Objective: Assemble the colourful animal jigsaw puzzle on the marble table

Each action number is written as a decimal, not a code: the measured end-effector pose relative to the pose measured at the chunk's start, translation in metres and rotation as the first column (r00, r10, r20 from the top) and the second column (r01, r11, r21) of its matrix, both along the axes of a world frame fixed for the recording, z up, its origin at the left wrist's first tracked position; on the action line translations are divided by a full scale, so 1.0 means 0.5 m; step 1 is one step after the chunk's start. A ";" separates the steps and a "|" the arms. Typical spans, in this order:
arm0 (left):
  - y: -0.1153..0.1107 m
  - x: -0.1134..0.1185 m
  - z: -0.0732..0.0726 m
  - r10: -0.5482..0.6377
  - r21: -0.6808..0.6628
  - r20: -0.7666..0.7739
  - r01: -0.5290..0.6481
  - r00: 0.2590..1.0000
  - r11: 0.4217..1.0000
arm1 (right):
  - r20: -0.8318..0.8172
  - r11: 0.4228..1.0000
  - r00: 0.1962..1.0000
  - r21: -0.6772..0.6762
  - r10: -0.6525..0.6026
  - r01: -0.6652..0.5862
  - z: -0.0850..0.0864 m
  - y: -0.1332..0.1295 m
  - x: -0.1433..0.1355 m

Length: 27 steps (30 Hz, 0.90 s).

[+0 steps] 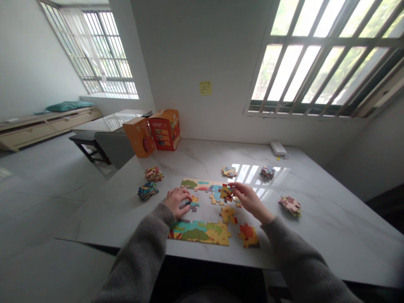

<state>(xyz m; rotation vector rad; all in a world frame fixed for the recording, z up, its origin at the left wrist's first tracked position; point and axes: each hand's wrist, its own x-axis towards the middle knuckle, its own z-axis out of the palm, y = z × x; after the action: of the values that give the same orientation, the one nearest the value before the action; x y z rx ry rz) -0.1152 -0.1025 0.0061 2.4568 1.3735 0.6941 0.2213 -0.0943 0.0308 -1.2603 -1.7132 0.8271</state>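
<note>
My right hand (249, 201) pinches a yellow and red puzzle piece (226, 192) above the right part of a partly joined puzzle (198, 232). The puzzle's top and bottom strips lie on the table, with bare marble between them. My left hand (177, 202) rests over its left side, fingers apart, beside a few small joined pieces (195, 203). A yellow piece (227, 214) lies just below the held one. Nearer the table's front edge is an orange and red piece (248, 235).
Piles of pieces lie at the left (147, 191), upper left (154, 174), back (229, 171), back right (267, 172) and right (290, 205) of the marble table (322, 235). Two orange boxes (166, 129) (139, 136) stand at the back left. A white device (278, 149) lies by the wall.
</note>
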 end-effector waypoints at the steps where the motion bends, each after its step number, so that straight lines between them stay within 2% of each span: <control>1: 0.003 0.000 -0.001 0.004 0.020 0.022 -0.004 1.000 1.000 | 0.028 1.000 1.000 0.015 -0.008 0.007 0.001 -0.008 0.009; 6: 0.021 0.002 -0.006 0.001 0.116 0.146 -0.018 0.989 0.993 | 0.170 0.999 0.985 0.040 -0.032 0.026 0.000 -0.058 0.050; 11: 0.027 0.009 -0.008 -0.047 0.158 0.215 0.012 0.975 0.987 | 0.212 0.998 0.975 -0.011 -0.062 0.066 -0.022 -0.107 0.073; 17: 0.026 0.011 -0.004 -0.052 0.161 0.203 0.019 0.978 0.987 | 0.212 0.990 0.970 -0.049 -0.116 0.129 -0.046 -0.135 0.072; 23: 0.025 0.010 -0.009 -0.022 0.137 0.160 0.000 0.987 0.991 | 0.205 0.988 0.969 -0.049 -0.136 0.149 -0.052 -0.139 0.067; 27: 0.021 0.011 -0.013 -0.036 0.093 0.097 0.027 0.995 0.995 | 0.209 0.987 0.967 -0.031 -0.149 0.159 -0.058 -0.138 0.066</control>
<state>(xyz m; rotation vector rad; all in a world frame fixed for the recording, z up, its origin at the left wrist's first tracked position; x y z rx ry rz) -0.1097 -0.0919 -0.0004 2.4707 1.2915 0.8769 0.2544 -0.1634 0.0016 -1.5357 -1.7378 0.6680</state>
